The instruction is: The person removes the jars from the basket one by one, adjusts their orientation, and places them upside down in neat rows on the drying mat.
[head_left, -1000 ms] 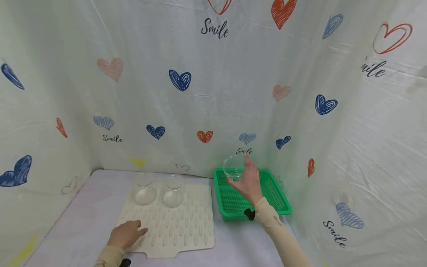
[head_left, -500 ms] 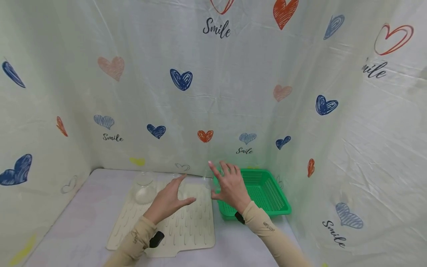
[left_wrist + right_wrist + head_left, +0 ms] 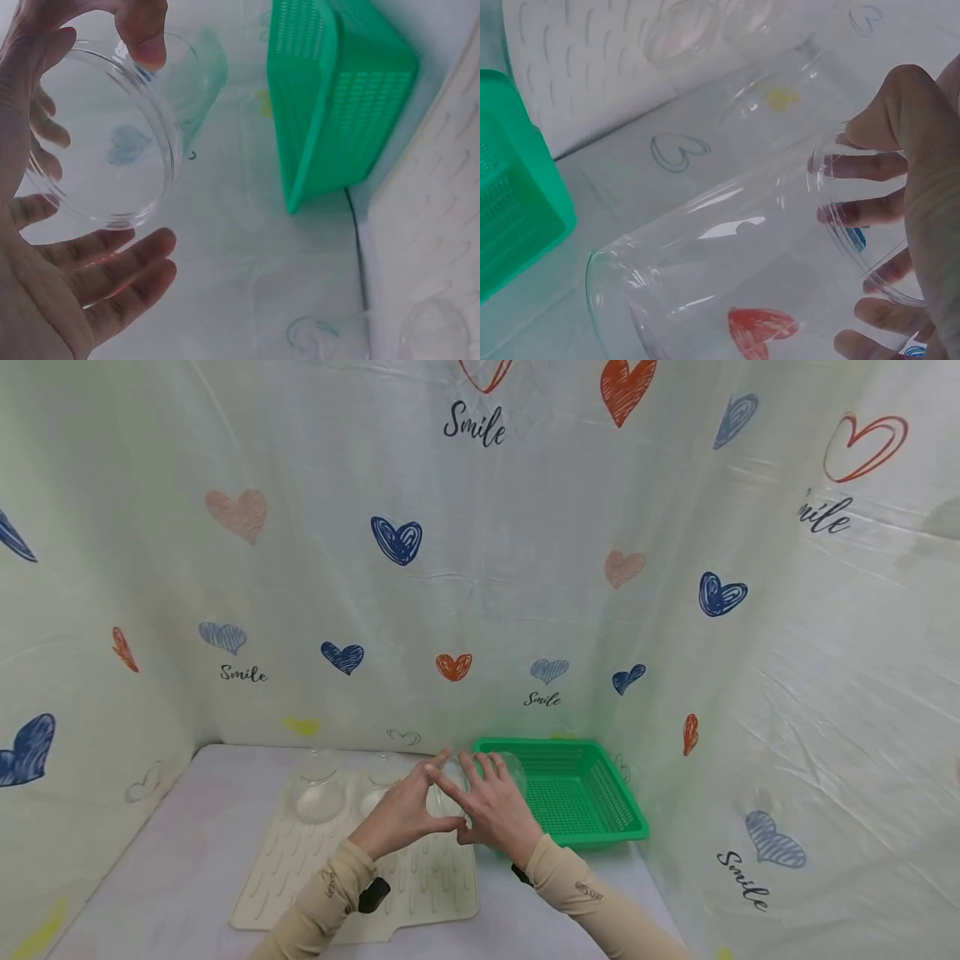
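A clear glass cup (image 3: pixel 514 771) is held on its side above the far right part of the mat, its far end overlapping the green basket in the head view. My right hand (image 3: pixel 498 810) grips it around the body. My left hand (image 3: pixel 401 810) meets it from the left, thumb and fingers spread across the open rim. In the left wrist view the wide mouth of the cup (image 3: pixel 105 214) faces the left palm. In the right wrist view the cup's smooth wall (image 3: pixel 705 232) stretches away from the fingers. Thumbs and index fingers of both hands nearly meet.
Two more clear cups (image 3: pixel 318 799) stand at the back of a cream ribbed drying mat (image 3: pixel 435 868). Right of the mat is a green plastic basket (image 3: pixel 570 802) with slotted walls. A heart-printed curtain (image 3: pixel 495 577) closes off the back and sides of the table.
My right hand has carried the cup left from over the basket. The left hand has risen from the mat's front left and come to the cup.
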`<state>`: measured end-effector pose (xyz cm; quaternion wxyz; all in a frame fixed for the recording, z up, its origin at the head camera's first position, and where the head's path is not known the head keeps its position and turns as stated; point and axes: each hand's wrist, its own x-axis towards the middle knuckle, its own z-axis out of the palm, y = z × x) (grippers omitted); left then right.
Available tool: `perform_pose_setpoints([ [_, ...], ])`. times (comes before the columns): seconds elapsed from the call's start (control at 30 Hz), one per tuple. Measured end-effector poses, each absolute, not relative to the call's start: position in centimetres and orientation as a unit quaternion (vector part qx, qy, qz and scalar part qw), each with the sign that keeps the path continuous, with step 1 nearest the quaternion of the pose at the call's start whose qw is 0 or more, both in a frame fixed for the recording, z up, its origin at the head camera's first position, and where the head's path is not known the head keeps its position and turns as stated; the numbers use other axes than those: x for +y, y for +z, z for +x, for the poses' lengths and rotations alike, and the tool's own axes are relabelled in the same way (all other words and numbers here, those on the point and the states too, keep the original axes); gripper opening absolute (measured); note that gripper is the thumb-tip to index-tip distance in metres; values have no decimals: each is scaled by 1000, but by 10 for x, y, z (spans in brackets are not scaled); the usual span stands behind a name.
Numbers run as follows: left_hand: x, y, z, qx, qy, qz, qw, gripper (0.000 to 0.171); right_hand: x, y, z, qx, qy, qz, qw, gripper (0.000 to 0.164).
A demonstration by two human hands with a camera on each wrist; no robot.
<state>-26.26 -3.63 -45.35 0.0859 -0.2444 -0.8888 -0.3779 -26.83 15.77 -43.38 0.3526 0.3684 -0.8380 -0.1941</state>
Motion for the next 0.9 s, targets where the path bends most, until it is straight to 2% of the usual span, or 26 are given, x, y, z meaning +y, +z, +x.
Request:
perform_pose_setpoints([
  [0.27, -39, -458, -264, -869, -412, -254, 104, 93, 158, -432, -269, -834, -164, 387, 357, 125],
  [0.43, -46, -457, -267, -871, -409, -242, 127, 95, 170, -429, -271, -865, 7, 377, 332, 112],
  [0.53, -51, -454, -268, -869, -411, -238, 137, 97, 179, -428, -273, -889, 192, 321, 262, 101],
  [0.73, -54, -451, -269, -873, -407, -232, 137, 98, 195, -430, -286, -835, 524, 156, 63, 78],
  [0.8, -54, -452, -268, -873, -407, -233, 134, 98, 199, -433, -289, -791, 600, 120, -17, 77],
  [0.9, -54, -453, -267, -869, -412, -241, 131, 98, 203, -437, -292, -706, 690, 84, -136, 86],
])
